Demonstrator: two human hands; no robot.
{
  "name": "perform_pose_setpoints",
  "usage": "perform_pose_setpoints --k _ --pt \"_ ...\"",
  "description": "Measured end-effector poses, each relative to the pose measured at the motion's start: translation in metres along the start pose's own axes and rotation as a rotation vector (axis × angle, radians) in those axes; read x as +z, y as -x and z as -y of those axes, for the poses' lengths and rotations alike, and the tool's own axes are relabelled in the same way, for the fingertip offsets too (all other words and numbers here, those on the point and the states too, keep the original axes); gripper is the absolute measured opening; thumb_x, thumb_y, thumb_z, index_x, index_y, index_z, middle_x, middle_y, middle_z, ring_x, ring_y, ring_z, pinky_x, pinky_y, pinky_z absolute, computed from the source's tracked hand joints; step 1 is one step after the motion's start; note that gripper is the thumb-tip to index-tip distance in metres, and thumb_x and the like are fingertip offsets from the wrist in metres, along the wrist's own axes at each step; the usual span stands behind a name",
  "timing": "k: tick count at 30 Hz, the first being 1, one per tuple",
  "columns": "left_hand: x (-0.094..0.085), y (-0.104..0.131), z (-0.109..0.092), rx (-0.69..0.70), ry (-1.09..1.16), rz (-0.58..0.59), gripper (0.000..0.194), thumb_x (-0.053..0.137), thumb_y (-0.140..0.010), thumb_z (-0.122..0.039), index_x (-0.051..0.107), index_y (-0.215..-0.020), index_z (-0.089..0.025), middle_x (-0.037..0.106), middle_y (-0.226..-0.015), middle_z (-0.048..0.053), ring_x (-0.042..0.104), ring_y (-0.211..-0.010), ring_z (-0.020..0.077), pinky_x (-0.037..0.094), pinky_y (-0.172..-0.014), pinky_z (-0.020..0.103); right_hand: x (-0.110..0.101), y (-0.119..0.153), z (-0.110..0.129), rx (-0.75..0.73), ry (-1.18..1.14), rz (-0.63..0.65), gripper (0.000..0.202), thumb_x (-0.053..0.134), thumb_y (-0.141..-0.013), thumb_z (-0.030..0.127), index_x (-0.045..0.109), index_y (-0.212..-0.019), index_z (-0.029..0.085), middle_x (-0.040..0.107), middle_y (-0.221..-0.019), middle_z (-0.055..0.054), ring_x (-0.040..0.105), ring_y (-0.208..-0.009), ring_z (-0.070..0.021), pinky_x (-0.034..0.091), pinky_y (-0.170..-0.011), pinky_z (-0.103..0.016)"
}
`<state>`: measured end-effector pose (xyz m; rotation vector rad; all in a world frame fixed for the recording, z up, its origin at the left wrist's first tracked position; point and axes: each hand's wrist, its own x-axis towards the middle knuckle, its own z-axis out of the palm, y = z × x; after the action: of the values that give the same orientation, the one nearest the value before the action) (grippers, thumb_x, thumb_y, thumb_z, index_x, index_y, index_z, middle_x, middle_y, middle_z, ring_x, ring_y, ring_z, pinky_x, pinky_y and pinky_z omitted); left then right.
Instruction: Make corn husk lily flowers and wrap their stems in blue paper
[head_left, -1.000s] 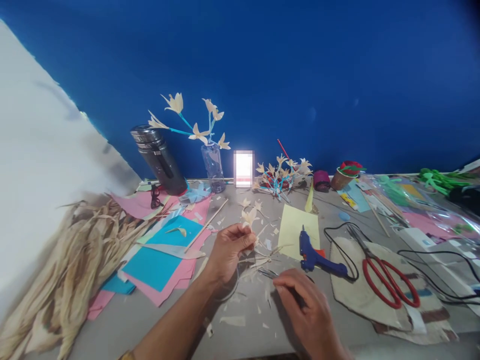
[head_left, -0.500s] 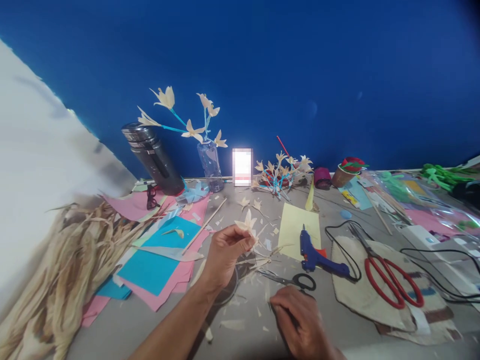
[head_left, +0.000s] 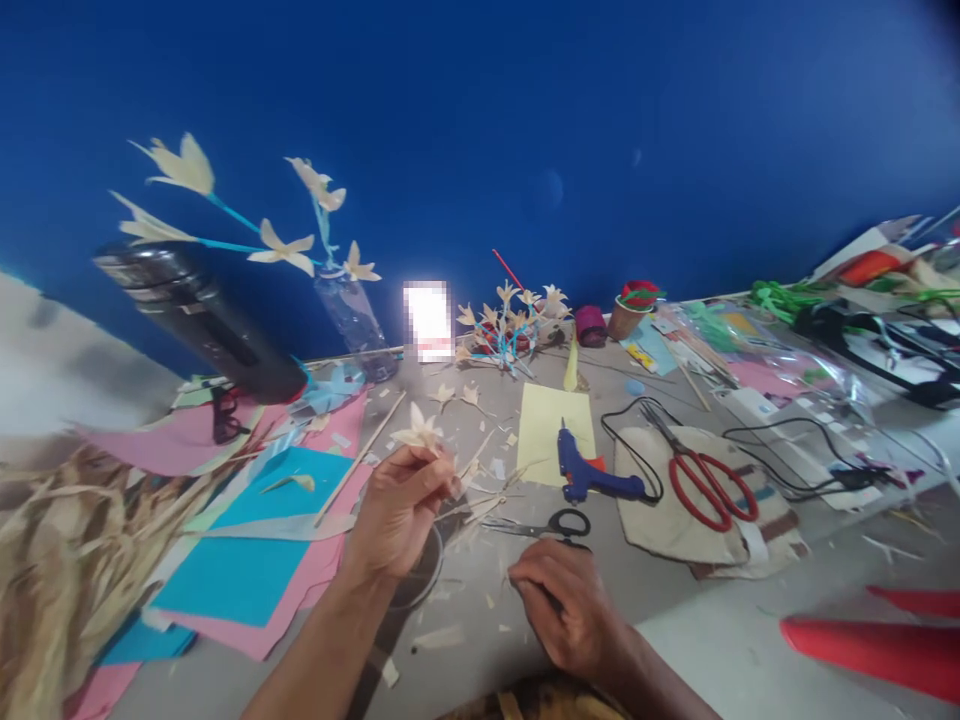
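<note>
Cream flower [head_left: 417, 430]: one, above worktop [head_left: 472, 662], base pinched between thumb and fingers of left hand [head_left: 405, 500]. Right hand [head_left: 562, 600] loosely curled near black scissors [head_left: 536, 530]; cannot tell if it grips anything. Red-handled scissors [head_left: 676, 452], one pair. Glue gun [head_left: 576, 468], one. Clear bottle [head_left: 356, 325], one, six blooms [head_left: 282, 248]. Yellow packet [head_left: 640, 357], print illegible.

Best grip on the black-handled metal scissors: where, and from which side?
I'd take the scissors by the black finger loops, coming from the right; the right hand is nearest that end. They lie flat, slim blades pointing left, so gripping there should keep clear of the blades.
</note>
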<state>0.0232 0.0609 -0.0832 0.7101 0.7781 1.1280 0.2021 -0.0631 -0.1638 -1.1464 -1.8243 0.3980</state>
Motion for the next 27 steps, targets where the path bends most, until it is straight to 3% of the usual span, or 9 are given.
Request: perform_pose_setpoints --k 6,13,19,23,27 --pt "0.002 -0.001 -0.009 -0.002 0.103 0.057 0.028 0.089 -0.063 -0.02 0.062 -0.063 -0.017 0.051 -0.061 -0.004 0.046 -0.058 0.0081 0.041 -0.053 0.022 -0.004 0.002 0.002 0.042 -0.011 0.006 0.025 0.054 -0.086 0.002 0.063 -0.101 0.02 0.069 -0.082 -0.005 0.065 -0.075 -0.0179 0.049 -0.068 -0.028" --pt "-0.011 -0.011 -0.016 0.002 0.175 -0.054 0.032 0.09 -0.063 -0.019 0.058 -0.066 -0.017 0.052 -0.067 -0.004 0.044 -0.056 0.0062 0.04 -0.05 0.019 -0.007 -0.002 0.007 0.048 -0.012 -0.002 0.021 0.052 -0.09 0.004 0.064 -0.098 0.019 0.068 -0.079 -0.006 0.065 -0.074 -0.0181 0.049 -0.067 -0.028" --pt "-0.015 -0.012 -0.031 0.087 0.177 -0.12 0.032 0.091 -0.059 -0.016 0.06 -0.067 -0.017 0.056 -0.071 -0.003 0.043 -0.055 0.0052 0.042 -0.049 0.017 -0.008 -0.003 0.009 0.044 -0.012 -0.034 0.02 0.051 -0.091 0.006 0.064 -0.098 0.019 0.069 -0.08 -0.006 0.066 -0.075 -0.0179 0.051 -0.068 -0.028" --pt "-0.012 -0.008 -0.039 0.107 0.121 -0.142 0.027 0.088 -0.062 -0.013 0.062 -0.068 -0.016 0.057 -0.073 -0.002 0.044 -0.056 0.0053 0.042 -0.05 0.018 -0.018 0.001 0.004 0.085 -0.002 -0.023 0.019 0.053 -0.091 0.007 0.065 -0.1 0.02 0.07 -0.083 -0.007 0.067 -0.075 -0.0182 0.052 -0.068 -0.028" --pt "-0.012 -0.002 -0.043 0.142 0.073 -0.148 0.024 0.087 -0.062 -0.014 0.063 -0.067 -0.017 0.057 -0.071 -0.002 0.043 -0.056 0.006 0.042 -0.049 0.019 -0.037 0.001 -0.006 0.141 0.111 -0.105 0.016 0.054 -0.093 0.01 0.065 -0.099 0.02 0.071 -0.083 -0.006 0.068 -0.072 -0.0169 0.053 -0.067 -0.026"
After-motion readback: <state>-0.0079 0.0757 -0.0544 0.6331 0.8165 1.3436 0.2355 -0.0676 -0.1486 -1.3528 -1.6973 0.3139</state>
